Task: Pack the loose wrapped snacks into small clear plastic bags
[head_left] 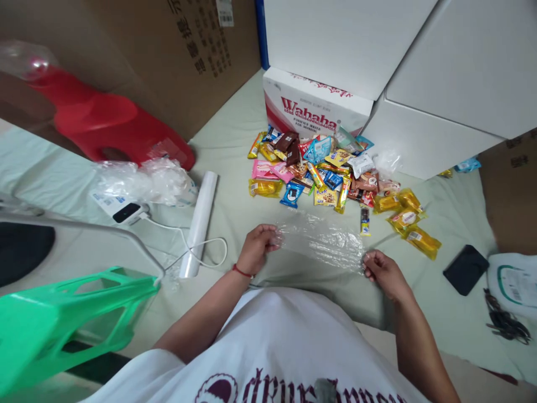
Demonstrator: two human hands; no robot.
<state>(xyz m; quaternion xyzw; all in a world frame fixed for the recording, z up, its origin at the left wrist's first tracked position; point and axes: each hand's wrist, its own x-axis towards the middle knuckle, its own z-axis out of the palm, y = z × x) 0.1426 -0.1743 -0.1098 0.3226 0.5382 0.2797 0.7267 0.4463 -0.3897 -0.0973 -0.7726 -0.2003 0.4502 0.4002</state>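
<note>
A clear plastic bag (321,238) is stretched flat between my two hands, low over the pale green sheet. My left hand (259,244), with a red cord at its wrist, pinches the bag's left end. At the opposite end, the fingers of my right hand (384,268) are closed on the plastic. Just beyond lies a pile of small wrapped snacks (325,162) in many colours. Several yellow-wrapped snacks (413,221) lie apart at its right, and a small dark-and-yellow packet (364,221) sits near my right hand.
A white Wahaba-style carton (310,109) stands behind the snacks, against white cabinets (344,39). To the left are a white roll (200,224), a cable (218,240), crumpled plastic (155,182), a red jug (109,120) and a green plastic stool (50,319). A black wallet-like object (465,270) lies right.
</note>
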